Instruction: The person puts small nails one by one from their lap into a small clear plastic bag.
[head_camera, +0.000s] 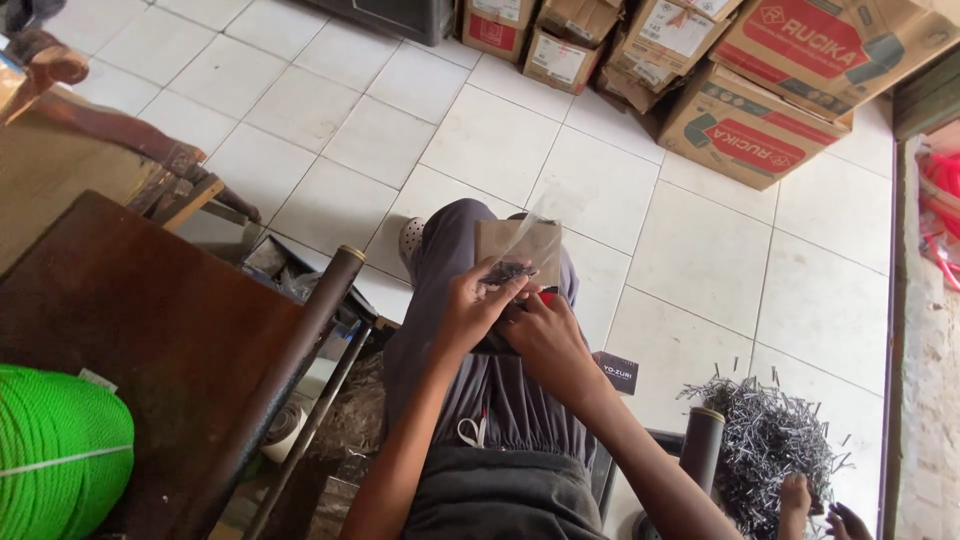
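Down over the lap, the left hand (475, 305) pinches a small dark bunch of nails (508, 271) with its fingers, held at the mouth of a clear plastic bag (522, 243). Touching it, the right hand (545, 335) grips the bag's lower edge, fingers closed. A loose pile of nails (765, 440) lies on the tiled floor (700, 250) near the right edge

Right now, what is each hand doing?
Left hand: closed on a small bunch of dark nails.
Right hand: closed, holding the clear plastic bag.
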